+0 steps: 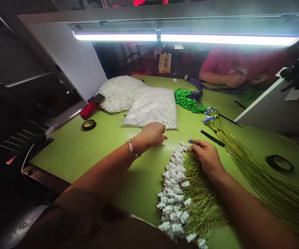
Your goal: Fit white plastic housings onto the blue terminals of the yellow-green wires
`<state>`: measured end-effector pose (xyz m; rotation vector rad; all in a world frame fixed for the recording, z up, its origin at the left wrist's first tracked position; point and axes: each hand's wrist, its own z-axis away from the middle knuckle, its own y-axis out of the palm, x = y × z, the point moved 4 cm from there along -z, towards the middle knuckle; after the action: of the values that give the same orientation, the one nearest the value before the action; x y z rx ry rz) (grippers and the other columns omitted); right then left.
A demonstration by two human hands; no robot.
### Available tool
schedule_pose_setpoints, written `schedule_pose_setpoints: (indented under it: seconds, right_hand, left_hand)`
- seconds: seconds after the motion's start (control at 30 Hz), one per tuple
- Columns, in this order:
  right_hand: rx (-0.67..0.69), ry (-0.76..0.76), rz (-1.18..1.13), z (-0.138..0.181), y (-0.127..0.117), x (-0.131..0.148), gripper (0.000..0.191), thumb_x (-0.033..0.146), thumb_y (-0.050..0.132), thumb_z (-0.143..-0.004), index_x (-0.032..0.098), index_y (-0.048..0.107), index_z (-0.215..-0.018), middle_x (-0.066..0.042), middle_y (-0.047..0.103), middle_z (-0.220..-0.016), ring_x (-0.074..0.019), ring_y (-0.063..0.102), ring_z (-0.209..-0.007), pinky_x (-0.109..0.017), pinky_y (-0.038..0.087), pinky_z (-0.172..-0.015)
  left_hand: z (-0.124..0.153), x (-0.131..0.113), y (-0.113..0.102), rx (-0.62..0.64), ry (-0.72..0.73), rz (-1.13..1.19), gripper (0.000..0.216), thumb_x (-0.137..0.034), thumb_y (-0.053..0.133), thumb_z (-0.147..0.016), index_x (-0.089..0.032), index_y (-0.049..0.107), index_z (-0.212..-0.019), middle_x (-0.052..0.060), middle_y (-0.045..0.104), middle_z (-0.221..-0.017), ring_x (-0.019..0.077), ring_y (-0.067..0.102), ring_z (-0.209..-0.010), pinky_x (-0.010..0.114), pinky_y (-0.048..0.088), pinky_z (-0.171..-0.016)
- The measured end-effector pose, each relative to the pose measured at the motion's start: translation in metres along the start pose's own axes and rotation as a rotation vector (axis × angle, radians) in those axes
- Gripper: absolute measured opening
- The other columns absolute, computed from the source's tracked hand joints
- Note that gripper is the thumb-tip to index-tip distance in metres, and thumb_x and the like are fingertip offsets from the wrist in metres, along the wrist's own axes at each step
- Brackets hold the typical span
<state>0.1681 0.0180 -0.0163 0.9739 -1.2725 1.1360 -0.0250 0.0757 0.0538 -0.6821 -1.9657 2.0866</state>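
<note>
My left hand (152,133) reaches forward with fingers curled, at the near edge of a clear bag of white connectors (153,106); what its fingertips hold is hidden. My right hand (205,154) pinches the blue-tipped end of a yellow-green wire (192,141). Under it lies a pile of wires with white connectors fitted (174,188), running toward me. A long bundle of yellow-green wires with blue terminals (245,162) lies to the right.
A second bag of white connectors (118,92), a red case (90,109) and a tape roll (89,124) lie at left on the green table (92,148). Green connectors (188,100) on purple wires, another tape roll (279,162). A person in pink (227,67) works opposite.
</note>
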Motion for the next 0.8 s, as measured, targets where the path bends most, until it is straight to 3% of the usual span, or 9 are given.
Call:
schedule_pose_setpoints:
  seconds: [0.13,0.3,0.4,0.5,0.57,0.7,0.8]
  right_hand:
    - [0.007,-0.002,0.053,0.0,0.003,0.0,0.022,0.03,0.065,-0.063,0.014,0.06,-0.076,-0.001,0.063,-0.057,-0.0054,0.031,-0.04,-0.021,0.02,-0.039]
    - [0.007,-0.061,0.14,0.002,0.004,0.009,0.014,0.029,0.06,-0.06,0.016,0.056,-0.06,0.002,0.054,-0.05,-0.0082,0.039,-0.046,-0.022,0.029,-0.045]
    - [-0.015,-0.124,0.181,0.002,0.002,0.014,0.01,0.026,0.056,-0.058,0.017,0.053,-0.055,0.005,0.045,-0.049,-0.0086,0.038,-0.05,-0.022,0.03,-0.048]
    - [-0.01,-0.14,0.198,0.001,0.002,0.013,0.009,0.025,0.053,-0.057,0.017,0.051,-0.054,0.005,0.041,-0.05,-0.0086,0.034,-0.051,-0.023,0.028,-0.049]
    - [-0.003,-0.148,0.206,0.001,0.002,0.013,0.009,0.025,0.053,-0.057,0.017,0.051,-0.053,0.005,0.04,-0.05,-0.009,0.034,-0.052,-0.023,0.028,-0.049]
    - [-0.014,-0.174,0.222,0.003,0.002,0.016,0.009,0.026,0.054,-0.059,0.017,0.052,-0.055,0.004,0.043,-0.052,-0.0098,0.035,-0.053,-0.024,0.029,-0.051]
    - [-0.009,-0.22,0.258,0.007,0.003,0.019,0.008,0.025,0.054,-0.061,0.017,0.053,-0.058,0.004,0.044,-0.054,-0.0097,0.035,-0.054,-0.024,0.03,-0.052]
  left_hand:
    - [-0.009,0.012,0.013,0.147,0.08,-0.122,0.022,-0.013,0.053,-0.071,-0.013,0.071,-0.084,0.013,0.068,-0.084,0.0229,0.062,-0.079,0.029,0.043,-0.07]
    - [-0.01,0.012,0.025,0.12,0.1,-0.063,0.027,-0.009,0.051,-0.067,-0.016,0.07,-0.085,0.011,0.068,-0.085,0.0224,0.062,-0.08,0.028,0.043,-0.071]
    - [-0.016,0.015,0.025,0.035,0.09,0.067,0.028,-0.01,0.052,-0.068,-0.016,0.072,-0.087,0.012,0.068,-0.089,0.0219,0.061,-0.083,0.028,0.043,-0.074]
    - [-0.021,0.014,0.028,0.018,0.023,0.378,0.015,-0.015,0.058,-0.069,-0.016,0.072,-0.074,0.008,0.067,-0.071,0.0187,0.06,-0.071,0.027,0.043,-0.071]
    - [-0.02,0.009,0.035,0.075,-0.094,0.722,0.007,-0.019,0.063,-0.069,-0.014,0.069,-0.068,0.005,0.063,-0.058,0.0155,0.058,-0.06,0.027,0.045,-0.066]
    - [-0.012,-0.009,0.048,0.165,-0.248,1.446,0.02,-0.026,0.075,-0.064,-0.01,0.066,-0.073,0.004,0.064,-0.062,0.0129,0.062,-0.061,0.026,0.048,-0.067]
    - [-0.006,-0.018,0.055,0.21,-0.293,1.671,0.029,-0.027,0.082,-0.058,-0.009,0.064,-0.072,0.004,0.063,-0.062,0.0112,0.062,-0.061,0.023,0.048,-0.064]
